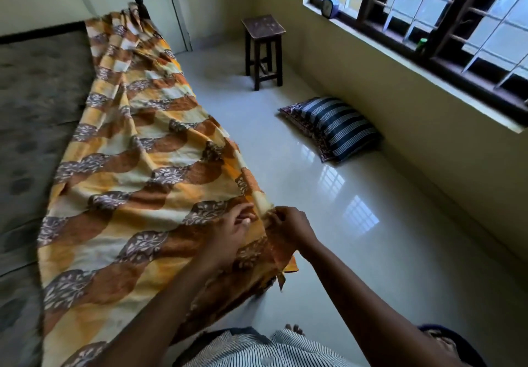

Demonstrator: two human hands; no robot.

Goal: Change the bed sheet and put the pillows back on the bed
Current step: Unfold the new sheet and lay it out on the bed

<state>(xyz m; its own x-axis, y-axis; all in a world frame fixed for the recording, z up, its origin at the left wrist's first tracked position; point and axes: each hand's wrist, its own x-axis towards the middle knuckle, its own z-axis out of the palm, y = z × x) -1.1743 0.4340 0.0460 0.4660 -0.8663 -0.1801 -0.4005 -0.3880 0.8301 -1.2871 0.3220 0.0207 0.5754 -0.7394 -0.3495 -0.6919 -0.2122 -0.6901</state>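
Both left hand (230,234), right hand (291,225) fingers (273,217) pinch sheet (137,166).

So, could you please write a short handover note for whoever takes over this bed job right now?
Hands: left hand and right hand both pinch the edge of the orange-and-brown patterned bed sheet.
Sheet: bunched along one side strip of the grey mattress; the rest is bare.
Pillows: blue striped pillow lies atop a maroon patterned pillow on the glossy floor.
Done: pillows off the bed.
Left: spread the sheet over the mattress, return the pillows.
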